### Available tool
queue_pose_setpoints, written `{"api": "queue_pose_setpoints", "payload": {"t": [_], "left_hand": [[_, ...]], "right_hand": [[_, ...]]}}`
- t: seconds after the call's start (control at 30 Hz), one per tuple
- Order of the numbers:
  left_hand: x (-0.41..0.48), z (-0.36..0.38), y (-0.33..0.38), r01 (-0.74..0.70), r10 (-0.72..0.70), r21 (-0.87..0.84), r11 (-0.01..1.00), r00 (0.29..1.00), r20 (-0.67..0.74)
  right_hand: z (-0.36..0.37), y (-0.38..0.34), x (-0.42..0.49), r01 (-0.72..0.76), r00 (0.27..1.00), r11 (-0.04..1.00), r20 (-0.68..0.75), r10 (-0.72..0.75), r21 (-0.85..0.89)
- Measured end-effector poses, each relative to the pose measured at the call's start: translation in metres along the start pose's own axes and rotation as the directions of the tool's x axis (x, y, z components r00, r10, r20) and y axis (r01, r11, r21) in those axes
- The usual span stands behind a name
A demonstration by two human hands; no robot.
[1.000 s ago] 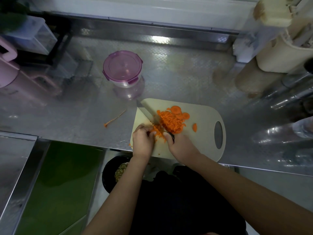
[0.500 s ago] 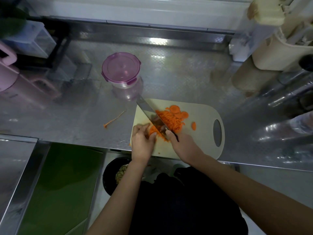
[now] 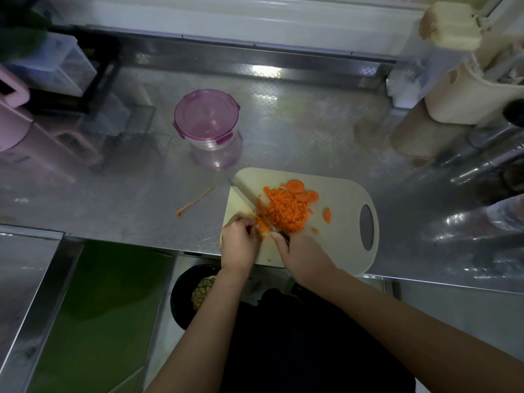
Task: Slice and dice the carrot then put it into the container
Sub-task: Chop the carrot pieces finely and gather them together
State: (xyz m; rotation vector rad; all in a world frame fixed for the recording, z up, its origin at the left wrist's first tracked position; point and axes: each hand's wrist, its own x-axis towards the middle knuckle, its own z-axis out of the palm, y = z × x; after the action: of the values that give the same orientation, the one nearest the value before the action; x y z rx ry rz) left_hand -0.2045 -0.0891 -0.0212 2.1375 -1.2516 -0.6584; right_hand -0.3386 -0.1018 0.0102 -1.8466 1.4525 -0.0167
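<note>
A pale cutting board (image 3: 340, 222) lay at the near edge of a steel counter (image 3: 283, 131), its handle hole to the right. On the board sat a heap of diced carrot (image 3: 286, 212), with a few round carrot slices (image 3: 300, 190) touching its far right side and one loose slice (image 3: 327, 215) just to the right of it. The right hand (image 3: 300, 256) gripped the dark handle of a knife (image 3: 249, 202), fingers wrapped round it. The blade ran from the hand toward the far left corner of the board, along the left side of the heap. The left hand (image 3: 239, 245) rested on the near left part of the board with its fingers curled down onto a small clump of carrot pieces (image 3: 262, 225) just beside the blade.

The container (image 3: 205, 117), clear with a purple lid closed on top, stood on the counter beyond the board's far left corner, apart from it. A thin strip of carrot peel (image 3: 192, 204) lay on the counter left of the board. A black bowl (image 3: 181, 293) sat below the counter's near edge, partly hidden by the left forearm. A pink jug (image 3: 17, 123) stood at the far left and a cream holder (image 3: 467, 95) at the far right.
</note>
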Motion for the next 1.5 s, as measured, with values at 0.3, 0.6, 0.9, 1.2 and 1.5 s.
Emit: {"api": "queue_pose_setpoints", "payload": {"t": [0.3, 0.6, 0.9, 1.2, 1.5], "left_hand": [[0.003, 0.000, -0.001, 0.009, -0.009, -0.001, 1.000, 1.000, 0.019], [0.001, -0.005, -0.001, 0.008, -0.007, -0.069, 0.998, 1.000, 0.016], [-0.001, -0.012, -0.003, -0.024, 0.026, -0.063, 0.998, 0.999, 0.039], [-0.001, -0.010, -0.002, 0.092, -0.093, 0.024, 0.995, 0.996, 0.015], [0.007, -0.012, 0.000, 0.079, -0.085, 0.086, 0.993, 0.994, 0.065]], "right_hand": [[0.007, 0.003, 0.008, -0.012, 1.000, 1.000, 0.001, 0.012, 0.018], [-0.001, 0.006, 0.011, 0.004, 1.000, 0.997, 0.027, -0.006, 0.077], [-0.013, 0.006, 0.002, 0.032, 0.999, 0.984, -0.015, -0.030, 0.175], [-0.011, 0.002, -0.005, 0.046, 0.998, 0.993, 0.041, -0.050, 0.110], [-0.006, -0.007, 0.004, -0.004, 0.998, 1.000, 0.064, 0.004, -0.008]]}}
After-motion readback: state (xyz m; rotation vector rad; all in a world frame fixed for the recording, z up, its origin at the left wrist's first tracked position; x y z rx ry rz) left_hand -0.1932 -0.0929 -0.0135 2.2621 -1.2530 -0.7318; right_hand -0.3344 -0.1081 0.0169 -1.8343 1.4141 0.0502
